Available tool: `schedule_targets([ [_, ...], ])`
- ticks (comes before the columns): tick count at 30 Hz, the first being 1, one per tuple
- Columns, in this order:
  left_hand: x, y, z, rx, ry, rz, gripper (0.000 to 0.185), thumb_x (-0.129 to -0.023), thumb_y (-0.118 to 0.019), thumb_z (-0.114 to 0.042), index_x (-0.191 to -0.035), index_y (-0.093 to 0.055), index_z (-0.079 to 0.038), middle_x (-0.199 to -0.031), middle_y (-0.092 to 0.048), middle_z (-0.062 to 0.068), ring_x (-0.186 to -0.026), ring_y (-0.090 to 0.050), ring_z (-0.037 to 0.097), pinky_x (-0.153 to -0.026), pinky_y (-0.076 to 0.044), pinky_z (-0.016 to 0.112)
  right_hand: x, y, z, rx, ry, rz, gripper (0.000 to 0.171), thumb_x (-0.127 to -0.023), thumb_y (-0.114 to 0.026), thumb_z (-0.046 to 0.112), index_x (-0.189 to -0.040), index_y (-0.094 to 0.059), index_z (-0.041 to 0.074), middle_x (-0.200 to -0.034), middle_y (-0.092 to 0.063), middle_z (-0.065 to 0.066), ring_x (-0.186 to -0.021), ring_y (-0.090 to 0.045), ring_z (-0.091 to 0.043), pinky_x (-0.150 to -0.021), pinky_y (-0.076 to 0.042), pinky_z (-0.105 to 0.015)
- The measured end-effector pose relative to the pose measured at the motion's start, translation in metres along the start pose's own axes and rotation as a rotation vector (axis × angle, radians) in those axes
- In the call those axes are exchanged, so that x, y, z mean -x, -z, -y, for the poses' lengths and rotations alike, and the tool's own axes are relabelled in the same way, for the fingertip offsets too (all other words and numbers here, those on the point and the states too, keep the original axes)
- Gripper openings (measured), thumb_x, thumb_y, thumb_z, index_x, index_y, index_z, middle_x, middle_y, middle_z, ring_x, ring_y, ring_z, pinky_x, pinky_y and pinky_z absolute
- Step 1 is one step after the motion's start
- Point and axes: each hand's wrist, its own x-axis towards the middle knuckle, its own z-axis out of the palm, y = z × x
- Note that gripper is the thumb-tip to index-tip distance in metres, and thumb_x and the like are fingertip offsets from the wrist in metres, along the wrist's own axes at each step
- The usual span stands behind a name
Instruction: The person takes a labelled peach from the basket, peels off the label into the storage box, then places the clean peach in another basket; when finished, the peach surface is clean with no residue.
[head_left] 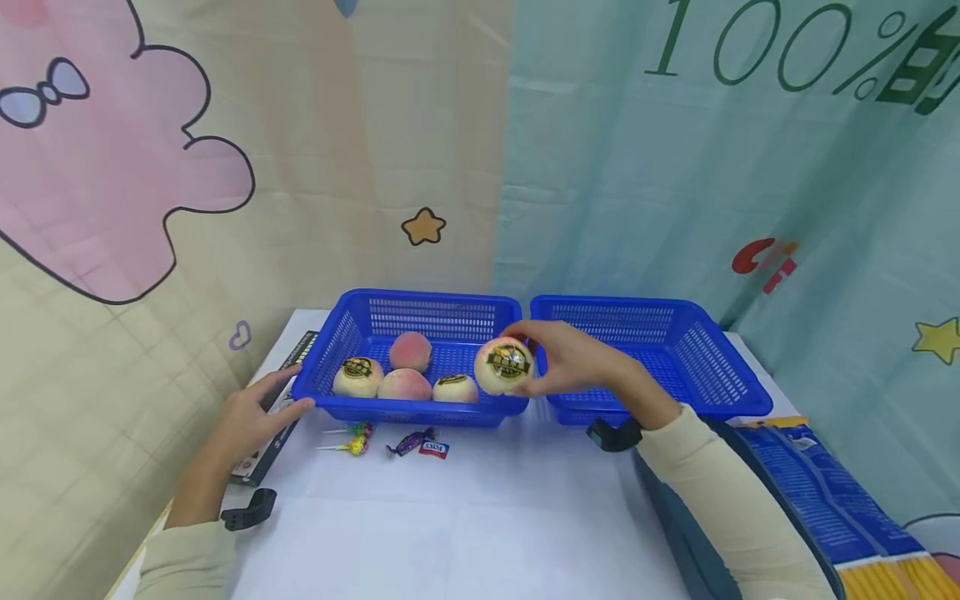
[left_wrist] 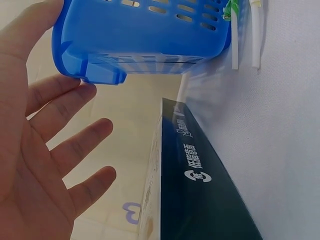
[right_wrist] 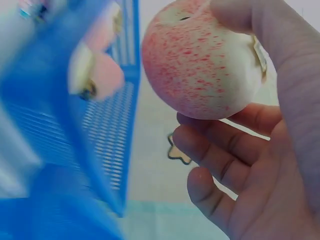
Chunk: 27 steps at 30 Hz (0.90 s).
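"100%" on teal backdrop (head_left: 750, 167); white Chinese chars, illegible, on dark box (left_wrist: 200, 200).

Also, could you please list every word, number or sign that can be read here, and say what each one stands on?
"100%", in green, on the teal backdrop; the green characters after it are cut off.
White Chinese characters on the dark box: too skewed to read surely.
Gold-and-black sticker on the peach that the right hand holds: too small.
Red-and-white candy wrapper: too small.
Blue packet: print blurred.

Head looks down; wrist views closely share the left basket (head_left: 420, 350).
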Motion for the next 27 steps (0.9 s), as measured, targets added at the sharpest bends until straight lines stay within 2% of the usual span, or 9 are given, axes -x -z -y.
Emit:
schedule_targets([
  [5, 0.001, -0.001, 0.000, 0.011, 0.018, 0.008, 0.074, -0.094, -0.071, -0.048, -0.152, -0.046, -0.009, -0.146, -0.044, 0.035, -0.131, -0.038, 0.061, -0.092, -0.035, 0.081, 0.054, -0.037, 0.012, -0.089, -0.047, 0.027, 0.069, -0.080, -0.085, 0.033, -0.139, -0.053, 0.014, -0.118, -0.060, 0.008, -0.096, -0.056, -0.015, -0.071, -0.056, -0.034],
  [7, 0.001, -0.002, 0.001, 0.021, 0.015, 0.010, 0.074, -0.094, -0.070, -0.047, -0.152, -0.045, -0.008, -0.146, -0.044, 0.035, -0.131, -0.037, 0.061, -0.092, -0.034, 0.081, 0.068, -0.052, 0.013, -0.154, -0.082, 0.063, 0.069, -0.081, -0.085, 0.031, -0.139, -0.052, 0.015, -0.118, -0.060, 0.009, -0.097, -0.057, -0.015, -0.073, -0.058, -0.037],
  [10, 0.001, -0.004, 0.004, 0.052, -0.024, -0.007, 0.072, -0.094, -0.072, -0.043, -0.151, -0.046, -0.006, -0.143, -0.046, 0.035, -0.130, -0.039, 0.061, -0.092, -0.036, 0.079, 0.082, -0.071, 0.009, -0.243, -0.143, 0.114, 0.068, -0.081, -0.085, 0.029, -0.139, -0.052, 0.014, -0.119, -0.060, 0.008, -0.099, -0.059, -0.015, -0.078, -0.059, -0.039],
  [13, 0.001, -0.006, 0.007, 0.080, -0.060, -0.021, 0.070, -0.094, -0.073, -0.039, -0.149, -0.047, -0.004, -0.141, -0.049, 0.035, -0.129, -0.042, 0.060, -0.093, -0.038, 0.077, 0.088, -0.087, -0.002, -0.271, -0.190, 0.133, 0.066, -0.080, -0.086, 0.029, -0.136, -0.054, 0.014, -0.118, -0.061, 0.008, -0.098, -0.061, -0.015, -0.078, -0.059, -0.035],
  [18, 0.003, -0.008, 0.006, 0.081, -0.088, -0.029, 0.071, -0.095, -0.073, -0.037, -0.150, -0.044, -0.003, -0.139, -0.052, 0.033, -0.126, -0.046, 0.058, -0.093, -0.041, 0.074, 0.091, -0.108, -0.017, -0.256, -0.231, 0.134, 0.063, -0.079, -0.088, 0.031, -0.132, -0.057, 0.015, -0.116, -0.061, 0.008, -0.095, -0.061, -0.013, -0.078, -0.057, -0.028],
  [23, 0.003, -0.011, 0.006, 0.102, -0.117, -0.030, 0.070, -0.097, -0.070, -0.034, -0.153, -0.040, -0.004, -0.136, -0.054, 0.034, -0.125, -0.048, 0.057, -0.093, -0.041, 0.074, 0.091, -0.113, -0.022, -0.262, -0.249, 0.148, 0.064, -0.078, -0.088, 0.027, -0.133, -0.057, 0.013, -0.117, -0.061, 0.005, -0.095, -0.061, -0.013, -0.079, -0.055, -0.026],
  [27, 0.003, -0.011, 0.006, 0.110, -0.113, -0.026, 0.072, -0.098, -0.068, -0.034, -0.154, -0.035, -0.004, -0.137, -0.053, 0.034, -0.125, -0.047, 0.058, -0.092, -0.040, 0.075, 0.092, -0.112, -0.021, -0.246, -0.251, 0.145, 0.069, -0.080, -0.086, 0.028, -0.139, -0.054, 0.010, -0.124, -0.060, 0.005, -0.102, -0.060, -0.012, -0.082, -0.055, -0.027],
])
